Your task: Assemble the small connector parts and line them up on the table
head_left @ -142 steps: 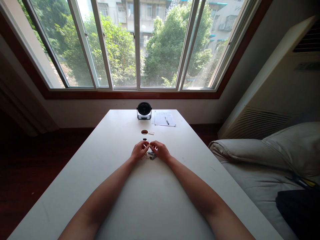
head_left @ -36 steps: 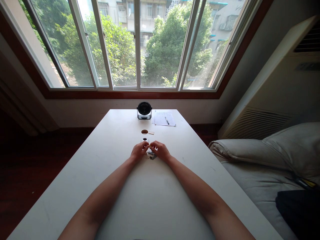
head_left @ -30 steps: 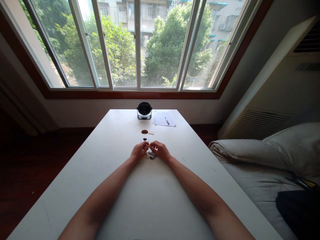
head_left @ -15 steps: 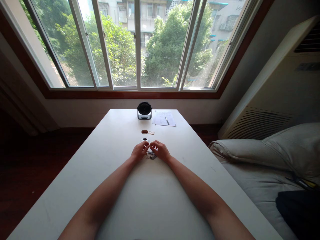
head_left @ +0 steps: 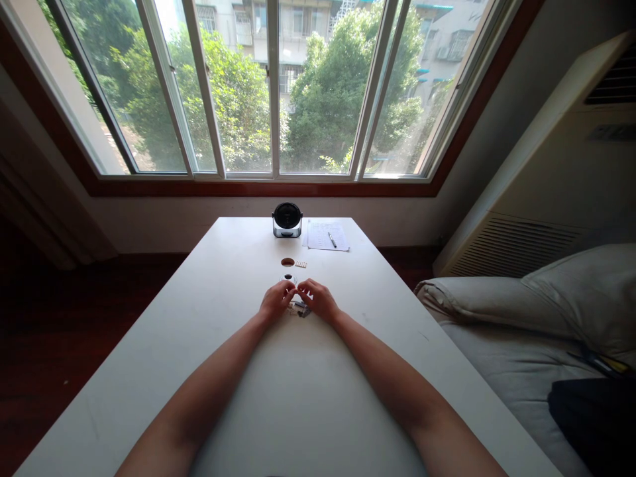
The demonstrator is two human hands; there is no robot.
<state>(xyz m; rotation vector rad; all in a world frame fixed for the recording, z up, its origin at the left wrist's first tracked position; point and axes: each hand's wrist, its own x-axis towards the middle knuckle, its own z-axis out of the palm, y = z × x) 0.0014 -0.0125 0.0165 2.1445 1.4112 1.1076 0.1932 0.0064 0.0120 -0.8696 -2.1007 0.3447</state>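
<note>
Over the white table (head_left: 238, 397), my left hand (head_left: 278, 298) and my right hand (head_left: 318, 298) meet with their fingertips close together. Both are closed in a pinch; whatever lies between the fingers is too small to make out. Just under and in front of the fingers is a small pile of greyish pieces (head_left: 301, 309), partly covered by the hands. Beyond my left hand sits a round clear object with a dark centre (head_left: 288, 277). Farther off lie a brown oval piece (head_left: 287, 262) and a small card with rows of dots (head_left: 301, 264).
A black round desk fan (head_left: 287, 217) stands at the table's far end. To its right are paper sheets (head_left: 320, 235) with a pen (head_left: 332, 239) on top. A grey sofa (head_left: 477, 298) runs along the right side, and a window (head_left: 273, 175) rises behind the table.
Almost nothing differs; my left fingers have shifted very slightly, while both hands stay together at the same spot.
</note>
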